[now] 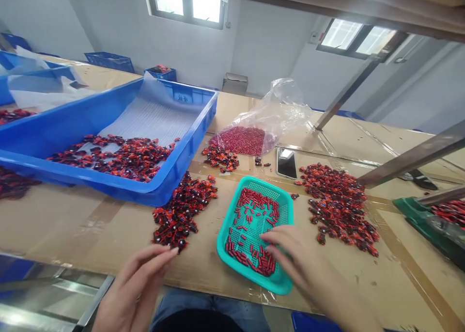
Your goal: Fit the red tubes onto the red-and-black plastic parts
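Observation:
My left hand (140,286) reaches forward with fingers stretched out, its tips touching the near end of a pile of small red-and-black parts (183,208) on the cardboard-covered table. My right hand (298,259) lies over the near right corner of a teal mesh basket (281,286), fingers spread above the small red tubes (254,225) scattered inside it. Neither hand visibly holds anything.
A large blue tray (174,177) with more red-and-black parts sits at the left. A clear plastic bag of red tubes (254,133), a phone (286,162) and another pile of parts (337,206) lie beyond the basket. A green tray (417,218) and metal frame bars (410,160) are at the right.

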